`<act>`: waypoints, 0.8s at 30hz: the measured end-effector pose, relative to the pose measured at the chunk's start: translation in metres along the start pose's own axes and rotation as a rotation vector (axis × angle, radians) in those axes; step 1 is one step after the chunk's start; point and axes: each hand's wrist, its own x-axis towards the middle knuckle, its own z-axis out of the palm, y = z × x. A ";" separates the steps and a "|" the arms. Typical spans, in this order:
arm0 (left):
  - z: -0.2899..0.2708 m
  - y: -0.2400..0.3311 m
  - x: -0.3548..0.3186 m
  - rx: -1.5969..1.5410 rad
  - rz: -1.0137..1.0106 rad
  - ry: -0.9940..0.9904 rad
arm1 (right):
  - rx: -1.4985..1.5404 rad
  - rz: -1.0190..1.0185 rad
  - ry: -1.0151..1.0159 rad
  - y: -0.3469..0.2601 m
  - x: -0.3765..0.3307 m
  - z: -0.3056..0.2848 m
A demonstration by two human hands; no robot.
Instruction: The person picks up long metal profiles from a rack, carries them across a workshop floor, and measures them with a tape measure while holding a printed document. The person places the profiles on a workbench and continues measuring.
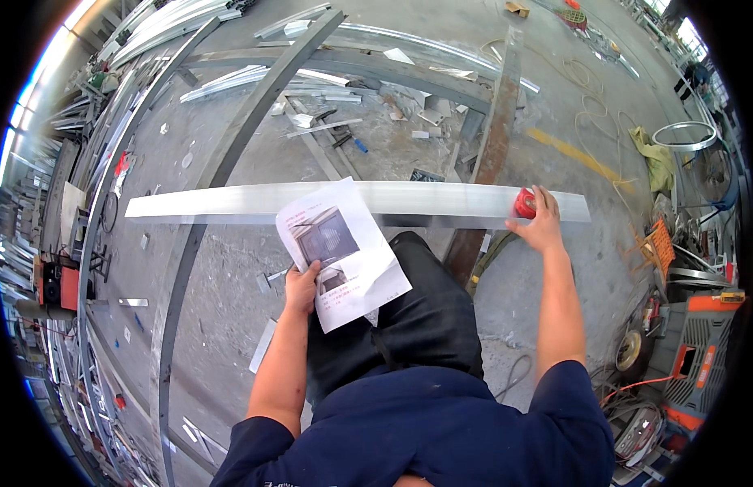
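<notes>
A printed sheet of paper [372, 280] with two pictures on it is pinched in my left hand [302, 289], thumb on top. Behind the sheet lies a long silvery metal profile [441, 198], running left to right across the steel frame; the paper covers part of its near edge. Toward the profile's right end, the fingers of my right hand [543, 224] curl round a red tape measure [523, 204] that rests on its top face. No drawn-out tape can be made out.
Under the profile run a grey steel bar [254, 114] and a rusty one [498, 114]. Metal offcuts and a blue-handled tool [360, 144] lie beyond. At right are an orange-and-grey machine [701, 361], a metal ring [685, 135] and hoses on the floor.
</notes>
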 end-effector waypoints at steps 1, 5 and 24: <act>-0.001 -0.002 0.001 -0.012 0.010 -0.018 | 0.011 -0.012 0.050 -0.005 -0.006 -0.003; -0.001 -0.001 -0.001 0.000 0.017 -0.049 | 0.193 -0.026 0.176 -0.034 -0.044 -0.011; -0.022 0.000 -0.005 -0.084 0.023 -0.028 | 0.891 -0.180 0.316 -0.177 -0.105 -0.139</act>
